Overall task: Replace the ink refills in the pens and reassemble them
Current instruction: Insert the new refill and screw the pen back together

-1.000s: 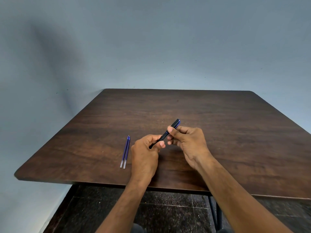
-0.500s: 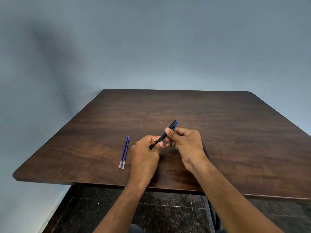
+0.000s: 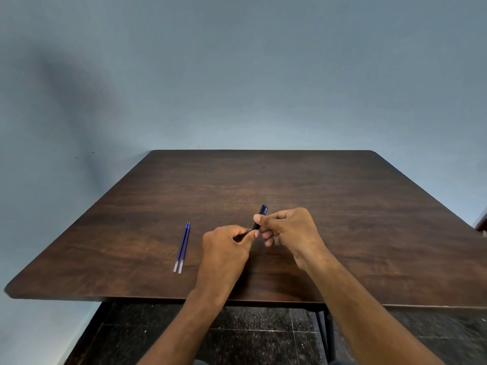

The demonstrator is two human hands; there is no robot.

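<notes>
We see soft, even, rather dim light. A broad diffuse shadow darkens the wall (image 3: 79,83) at left. The table (image 3: 369,206) shows faint sheen, no glare. Wide-angle distortion bends the edges; focus is slightly soft.

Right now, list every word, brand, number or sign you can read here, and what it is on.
None can be read.
The black pen: a faint pale mark near its far end, too small and blurred to read.
The two blue ink refills and the wooden table: no print visible.
</notes>
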